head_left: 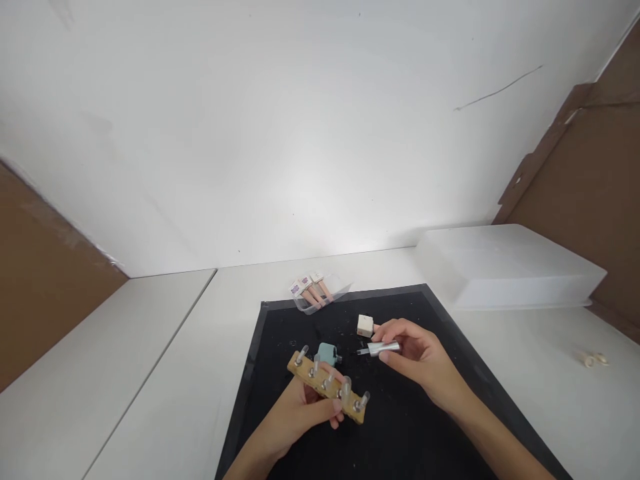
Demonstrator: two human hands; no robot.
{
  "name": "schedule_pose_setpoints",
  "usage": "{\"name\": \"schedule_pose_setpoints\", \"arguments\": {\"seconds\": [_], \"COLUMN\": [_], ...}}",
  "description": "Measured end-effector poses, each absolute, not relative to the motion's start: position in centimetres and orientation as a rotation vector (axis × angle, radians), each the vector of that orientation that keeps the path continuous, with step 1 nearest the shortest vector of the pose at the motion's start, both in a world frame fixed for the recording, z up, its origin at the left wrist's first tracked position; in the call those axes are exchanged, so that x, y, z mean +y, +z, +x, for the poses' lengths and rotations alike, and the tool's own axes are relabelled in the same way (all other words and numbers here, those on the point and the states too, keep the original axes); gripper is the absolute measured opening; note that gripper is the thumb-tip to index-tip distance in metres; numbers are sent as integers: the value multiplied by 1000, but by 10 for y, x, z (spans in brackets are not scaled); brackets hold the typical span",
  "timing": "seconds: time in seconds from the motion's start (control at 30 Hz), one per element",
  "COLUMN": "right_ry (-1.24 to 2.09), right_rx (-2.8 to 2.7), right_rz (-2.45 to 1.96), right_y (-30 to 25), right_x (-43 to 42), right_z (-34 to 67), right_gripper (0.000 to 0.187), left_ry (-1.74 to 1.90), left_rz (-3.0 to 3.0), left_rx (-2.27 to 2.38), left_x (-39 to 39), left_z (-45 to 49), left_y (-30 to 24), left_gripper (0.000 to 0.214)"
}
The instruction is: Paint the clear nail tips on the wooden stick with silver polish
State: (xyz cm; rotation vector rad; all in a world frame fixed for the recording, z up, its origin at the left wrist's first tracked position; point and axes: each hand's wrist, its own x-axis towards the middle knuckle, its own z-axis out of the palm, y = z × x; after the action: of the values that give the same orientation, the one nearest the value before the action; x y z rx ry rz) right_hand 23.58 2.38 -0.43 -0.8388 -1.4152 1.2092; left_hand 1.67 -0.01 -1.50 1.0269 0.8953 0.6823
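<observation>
My left hand (300, 413) grips a wooden nail-tip stand (327, 385), tilted down to the right. Several clear nail tips (347, 387) stick up from its metal posts. Just beyond the stand is a light teal nail polish bottle (327, 353), its dark neck pointing right; whether my left fingers touch it is hidden. Between thumb and fingers, my right hand (417, 353) pinches a silver nail polish brush (383, 349). The bristles point left toward the bottle, apart from the nail tips. A small white block (365, 325) lies by my right fingertips; I cannot tell if they touch.
Under my hands is a black mat (400, 427) with scattered specks. At its far edge, a clear tray (343, 288) holds several pinkish sticks with white labelled ends (315, 290). A white translucent bin (510, 267) stands back right, and small cream rings (594, 360) lie farther right.
</observation>
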Motion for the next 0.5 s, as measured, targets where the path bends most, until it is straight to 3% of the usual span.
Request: {"name": "schedule_pose_setpoints", "arguments": {"seconds": [0.23, 0.5], "right_ry": [1349, 1088], "right_rx": [-1408, -1794], "right_rz": [-780, -970], "right_y": [5, 9], "right_x": [16, 4], "right_z": [235, 230], "right_gripper": [12, 16], "left_ry": [704, 733], "left_rz": [1117, 1232], "left_rx": [973, 1020], "left_x": [-1, 1], "left_z": [20, 22], "left_y": [-23, -30], "left_gripper": [32, 27]}}
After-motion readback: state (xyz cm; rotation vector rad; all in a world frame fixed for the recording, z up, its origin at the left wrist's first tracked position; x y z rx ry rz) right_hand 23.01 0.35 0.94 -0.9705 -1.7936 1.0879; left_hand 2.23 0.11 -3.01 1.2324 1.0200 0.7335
